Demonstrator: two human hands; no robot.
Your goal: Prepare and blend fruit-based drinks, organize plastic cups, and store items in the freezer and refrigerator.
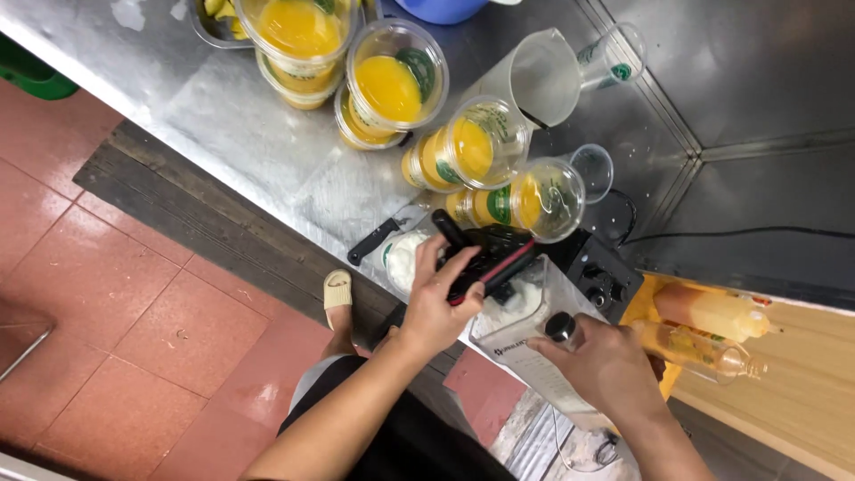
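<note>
— Grip check: what is each hand on?
— Left hand clasps the black blender lid; right hand closes on the jug handle.
— And the blender jug?
— Between both hands; juice cups crowd the desk at twelve o'clock.

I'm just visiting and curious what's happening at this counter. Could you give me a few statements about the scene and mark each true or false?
1. The left hand grips the black blender lid. True.
2. The right hand rests on the blender jug. True.
3. The plastic cups hold green liquid. False: it is yellow-orange.
4. The blender jug is empty. False: it holds something white.
5. A black-handled knife lies on the steel counter. True.
</note>
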